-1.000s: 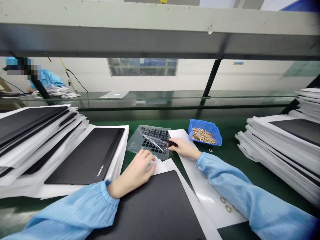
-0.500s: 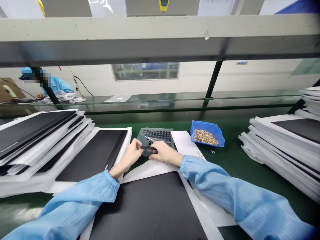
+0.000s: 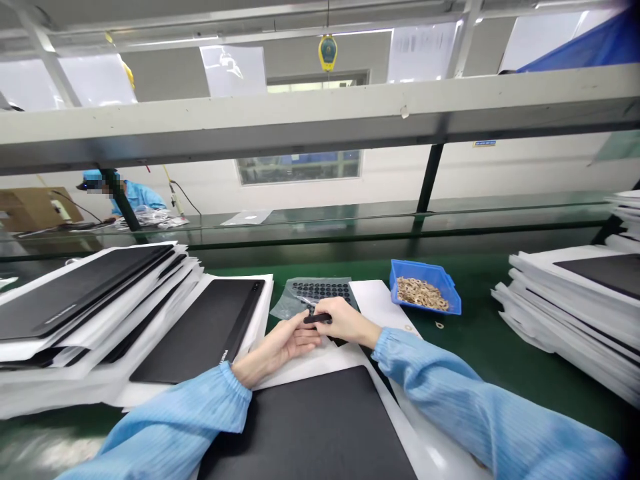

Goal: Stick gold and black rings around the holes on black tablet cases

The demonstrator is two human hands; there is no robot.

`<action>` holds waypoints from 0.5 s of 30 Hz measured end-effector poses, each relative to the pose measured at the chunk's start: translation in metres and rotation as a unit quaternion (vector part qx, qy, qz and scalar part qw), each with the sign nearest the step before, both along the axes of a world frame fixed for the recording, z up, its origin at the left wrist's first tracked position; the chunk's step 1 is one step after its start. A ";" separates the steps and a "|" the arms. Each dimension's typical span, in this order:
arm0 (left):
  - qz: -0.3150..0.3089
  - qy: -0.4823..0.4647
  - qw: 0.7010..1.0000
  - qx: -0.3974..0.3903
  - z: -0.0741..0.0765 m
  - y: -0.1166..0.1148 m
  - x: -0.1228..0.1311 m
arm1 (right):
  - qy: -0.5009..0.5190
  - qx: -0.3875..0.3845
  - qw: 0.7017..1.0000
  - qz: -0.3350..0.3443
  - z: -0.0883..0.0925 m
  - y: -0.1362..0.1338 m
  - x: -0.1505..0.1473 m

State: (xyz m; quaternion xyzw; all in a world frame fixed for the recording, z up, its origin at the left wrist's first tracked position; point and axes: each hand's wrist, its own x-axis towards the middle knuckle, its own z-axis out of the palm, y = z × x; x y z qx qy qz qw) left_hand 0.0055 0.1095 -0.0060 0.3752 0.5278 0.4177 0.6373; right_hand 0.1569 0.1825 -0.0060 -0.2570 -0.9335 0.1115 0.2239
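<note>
My right hand (image 3: pixel 346 321) is closed round a short, slim black tool (image 3: pixel 318 319), whose exact kind I cannot make out. Its tip reaches the fingers of my left hand (image 3: pixel 285 341), which is turned partly palm up with the fingers stretched out. Just behind both hands lies a clear plastic sheet with rows of round black pads (image 3: pixel 323 291). In front of them a large flat black panel (image 3: pixel 320 427), like a laptop lid, rests on white sheets. To the left is another black panel (image 3: pixel 200 333) with white lettering along its edge.
A blue bin (image 3: pixel 453 299) holds many small tan rings, and a loose ring (image 3: pixel 439 325) lies beside it. Panels layered with white sheets are stacked at left (image 3: pixel 90 287) and right (image 3: pixel 560 320). A shelf beam (image 3: pixel 300 123) crosses overhead. Far left, a person in blue (image 3: pixel 143 195) works.
My left hand has opened from a pinch at the tool's end to outstretched fingers. My right hand keeps hold of the black tool. The view has tilted upward.
</note>
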 end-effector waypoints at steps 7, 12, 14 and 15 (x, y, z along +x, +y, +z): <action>0.075 -0.052 0.995 0.034 -0.014 0.011 0.006 | 0.074 -0.022 0.996 -0.049 0.014 0.003 0.006; 0.084 -0.038 0.995 0.040 -0.016 0.010 0.008 | 0.089 -0.021 0.993 -0.070 0.007 -0.002 -0.006; 0.087 -0.031 0.995 0.039 -0.016 0.009 0.009 | 0.078 -0.019 0.994 -0.067 0.003 -0.004 -0.010; 0.088 -0.028 0.995 0.038 -0.016 0.009 0.009 | 0.072 -0.017 0.995 -0.068 0.002 -0.004 -0.011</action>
